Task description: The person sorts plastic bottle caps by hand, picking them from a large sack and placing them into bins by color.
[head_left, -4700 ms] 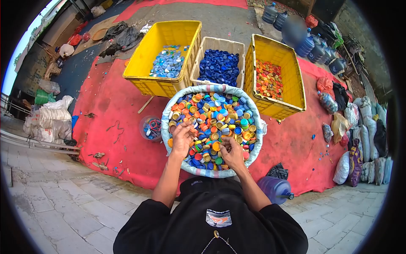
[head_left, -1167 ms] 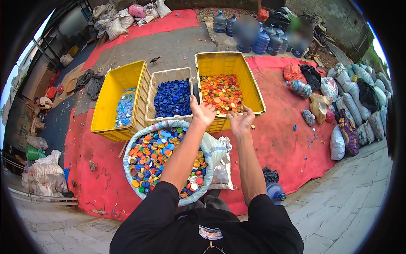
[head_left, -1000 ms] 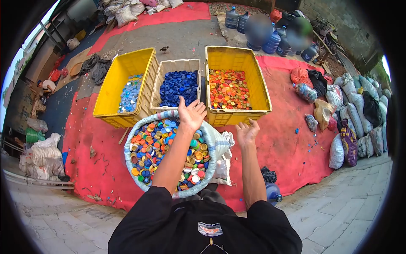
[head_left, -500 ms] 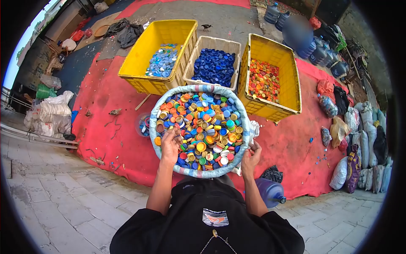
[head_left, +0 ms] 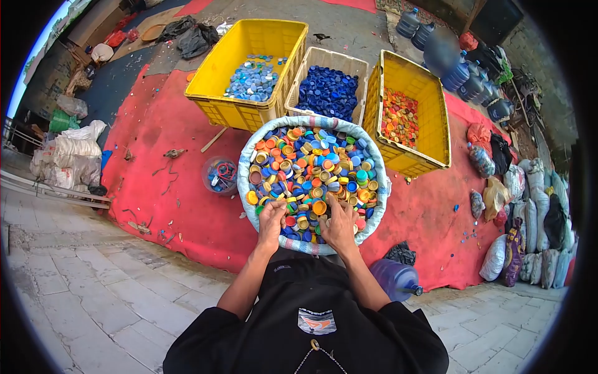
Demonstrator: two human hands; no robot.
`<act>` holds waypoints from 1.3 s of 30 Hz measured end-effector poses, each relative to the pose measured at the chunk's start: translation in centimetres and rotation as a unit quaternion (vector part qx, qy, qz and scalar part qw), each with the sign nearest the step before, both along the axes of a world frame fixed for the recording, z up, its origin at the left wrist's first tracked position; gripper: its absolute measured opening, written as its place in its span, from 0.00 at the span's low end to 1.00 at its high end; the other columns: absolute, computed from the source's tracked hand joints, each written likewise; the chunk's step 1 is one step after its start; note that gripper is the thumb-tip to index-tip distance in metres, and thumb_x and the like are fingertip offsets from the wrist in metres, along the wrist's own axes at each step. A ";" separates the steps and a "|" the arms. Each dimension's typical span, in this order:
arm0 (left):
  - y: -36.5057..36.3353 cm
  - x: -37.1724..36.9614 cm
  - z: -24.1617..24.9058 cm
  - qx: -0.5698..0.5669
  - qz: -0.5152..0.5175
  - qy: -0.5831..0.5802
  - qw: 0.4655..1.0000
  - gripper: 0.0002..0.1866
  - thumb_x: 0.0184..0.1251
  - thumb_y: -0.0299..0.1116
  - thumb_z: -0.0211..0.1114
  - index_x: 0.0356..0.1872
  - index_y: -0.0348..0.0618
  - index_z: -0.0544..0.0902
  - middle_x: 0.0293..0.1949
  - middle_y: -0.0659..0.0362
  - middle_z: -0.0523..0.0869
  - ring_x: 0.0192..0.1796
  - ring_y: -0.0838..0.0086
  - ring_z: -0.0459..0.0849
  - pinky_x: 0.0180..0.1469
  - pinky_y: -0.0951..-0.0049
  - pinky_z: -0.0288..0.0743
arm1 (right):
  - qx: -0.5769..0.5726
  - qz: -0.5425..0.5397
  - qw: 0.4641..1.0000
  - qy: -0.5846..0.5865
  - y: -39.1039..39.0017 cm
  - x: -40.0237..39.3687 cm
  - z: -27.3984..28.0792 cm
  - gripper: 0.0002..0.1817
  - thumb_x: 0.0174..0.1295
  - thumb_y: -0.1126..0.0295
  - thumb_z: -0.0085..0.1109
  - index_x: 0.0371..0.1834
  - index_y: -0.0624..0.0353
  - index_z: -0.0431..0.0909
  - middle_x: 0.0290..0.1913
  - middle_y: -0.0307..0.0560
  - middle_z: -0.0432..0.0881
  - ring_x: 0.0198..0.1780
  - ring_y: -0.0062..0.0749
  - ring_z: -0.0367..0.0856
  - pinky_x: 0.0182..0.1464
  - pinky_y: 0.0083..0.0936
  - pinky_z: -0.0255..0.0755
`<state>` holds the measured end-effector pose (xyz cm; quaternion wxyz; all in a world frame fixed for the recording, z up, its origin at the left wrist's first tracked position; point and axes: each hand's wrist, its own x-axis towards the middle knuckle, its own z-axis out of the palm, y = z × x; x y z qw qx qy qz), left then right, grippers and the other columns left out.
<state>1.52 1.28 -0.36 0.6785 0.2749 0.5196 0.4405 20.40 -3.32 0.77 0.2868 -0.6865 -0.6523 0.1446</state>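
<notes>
A round, cloth-rimmed basket [head_left: 248, 153] heaped with mixed-colour bottle caps [head_left: 311, 165] stands in front of me. My left hand [head_left: 273, 221] is over the lower left of the caps, fingers curled together; whatever they hold is too small to name. Over the lower middle, my right hand [head_left: 339, 224] reaches into the caps with its fingers apart, near an orange cap [head_left: 319, 207]. Behind the basket are a yellow crate [head_left: 212, 93] with light blue caps, a white crate [head_left: 361, 65] with dark blue caps, and a yellow crate [head_left: 430, 149] with orange and red caps.
A clear tub [head_left: 220, 176] of small items sits left of the basket on the red ground sheet [head_left: 162, 212]. A large water bottle [head_left: 395, 280] lies at the lower right. Filled sacks [head_left: 495, 258] line the far right; pale bundles [head_left: 71, 159] lie at the left.
My right hand has moved left from the basket's right rim into the caps. My left hand has shifted slightly right and down and closed its fingers. The view has shifted, so the basket appears further right.
</notes>
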 end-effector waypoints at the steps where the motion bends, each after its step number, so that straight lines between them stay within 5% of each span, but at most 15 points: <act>1: -0.1 -0.2 0.1 -0.001 -0.006 0.013 1.000 0.07 0.69 0.31 0.62 0.42 0.40 0.78 0.31 0.64 0.80 0.25 0.87 0.70 0.26 0.83 0.66 | 0.007 0.009 1.000 -0.011 0.2 -0.2 -0.2 0.39 0.49 0.69 0.68 0.67 0.61 0.64 0.50 0.52 0.79 0.57 0.48 0.69 0.58 0.47 0.56; 3: -0.4 -0.6 -0.1 0.008 -0.020 0.041 0.999 0.08 0.69 0.32 0.62 0.43 0.40 0.78 0.32 0.64 0.80 0.25 0.88 0.69 0.26 0.84 0.64 | 0.005 0.010 1.000 -0.028 0.6 -0.5 -0.9 0.45 0.45 0.71 0.71 0.71 0.59 0.60 0.55 0.45 0.81 0.57 0.46 0.70 0.59 0.46 0.56; 7: -0.9 -1.0 -0.4 0.029 -0.040 0.095 0.994 0.09 0.68 0.30 0.64 0.43 0.37 0.78 0.36 0.61 0.82 0.38 0.83 0.78 0.43 0.80 0.73 | -0.012 0.020 0.998 -0.052 1.1 -0.6 -1.6 0.45 0.46 0.72 0.70 0.71 0.58 0.61 0.54 0.41 0.82 0.56 0.43 0.71 0.59 0.45 0.55; 11: -0.9 -0.5 -2.0 0.108 -0.059 0.138 0.983 0.11 0.66 0.32 0.65 0.42 0.35 0.80 0.34 0.62 0.82 0.34 0.83 0.77 0.38 0.81 0.72 | 0.008 -0.020 0.999 -0.050 1.0 -1.1 -0.2 0.42 0.46 0.72 0.71 0.68 0.59 0.64 0.52 0.43 0.82 0.54 0.42 0.72 0.59 0.43 0.57; 14: -0.5 0.4 -1.1 0.159 -0.099 0.222 0.957 0.13 0.63 0.33 0.68 0.43 0.35 0.80 0.31 0.62 0.82 0.33 0.84 0.76 0.36 0.81 0.72 | 0.033 -0.083 0.993 0.077 0.2 -0.2 -0.4 0.39 0.49 0.72 0.71 0.67 0.60 0.65 0.50 0.49 0.82 0.52 0.40 0.76 0.57 0.37 0.64; 15: -0.3 0.9 0.0 0.141 -0.115 0.230 0.956 0.15 0.59 0.33 0.70 0.43 0.35 0.80 0.31 0.61 0.83 0.32 0.81 0.77 0.34 0.79 0.72 | 0.028 -0.103 0.974 0.201 0.1 0.3 0.1 0.38 0.51 0.72 0.71 0.66 0.64 0.65 0.50 0.53 0.80 0.51 0.35 0.78 0.55 0.31 0.70; 17: 0.2 2.1 -0.4 0.216 -0.130 0.280 0.926 0.15 0.59 0.32 0.70 0.44 0.35 0.80 0.32 0.60 0.84 0.33 0.77 0.78 0.36 0.74 0.73 | -0.011 -0.146 0.892 0.428 -0.9 1.3 1.7 0.33 0.55 0.73 0.64 0.65 0.65 0.65 0.51 0.50 0.79 0.51 0.31 0.78 0.54 0.28 0.72; 20: 1.5 3.9 -1.2 0.336 -0.159 0.353 0.858 0.19 0.55 0.33 0.72 0.46 0.37 0.79 0.36 0.57 0.85 0.40 0.66 0.78 0.44 0.65 0.72 | 0.052 -0.128 0.672 0.728 -3.2 3.9 -0.4 0.24 0.59 0.63 0.54 0.58 0.60 0.70 0.46 0.46 0.78 0.45 0.30 0.77 0.48 0.28 0.72; 22: 2.1 5.4 -0.8 0.424 -0.166 0.414 0.788 0.20 0.55 0.33 0.73 0.46 0.36 0.78 0.38 0.56 0.84 0.41 0.65 0.77 0.46 0.65 0.72 | 0.075 -0.129 0.542 0.827 -4.5 4.6 0.7 0.18 0.60 0.58 0.54 0.48 0.58 0.76 0.45 0.48 0.79 0.46 0.36 0.77 0.49 0.34 0.72; 25: 2.8 7.5 -0.8 0.441 -0.180 0.449 0.756 0.24 0.51 0.38 0.75 0.46 0.37 0.77 0.40 0.53 0.82 0.45 0.59 0.76 0.51 0.59 0.67 | 0.103 -0.171 0.461 0.864 -6.2 5.3 -0.3 0.15 0.61 0.56 0.54 0.38 0.57 0.78 0.45 0.50 0.79 0.46 0.39 0.77 0.49 0.36 0.72; 30: 2.8 9.6 -1.5 0.414 -0.224 0.511 0.719 0.30 0.49 0.46 0.76 0.49 0.39 0.77 0.43 0.51 0.82 0.48 0.58 0.75 0.52 0.56 0.67 | 0.117 -0.201 0.454 0.860 -7.6 4.9 -0.7 0.15 0.62 0.55 0.54 0.34 0.56 0.77 0.45 0.50 0.79 0.46 0.40 0.77 0.49 0.36 0.72; 39: 3.7 10.2 -2.1 0.326 -0.230 0.468 0.789 0.26 0.52 0.43 0.74 0.47 0.39 0.77 0.38 0.57 0.85 0.44 0.58 0.79 0.50 0.54 0.67 | 0.092 -0.206 0.471 0.853 -7.6 4.9 -0.9 0.13 0.61 0.55 0.56 0.35 0.54 0.76 0.42 0.46 0.79 0.45 0.38 0.78 0.47 0.35 0.72</act>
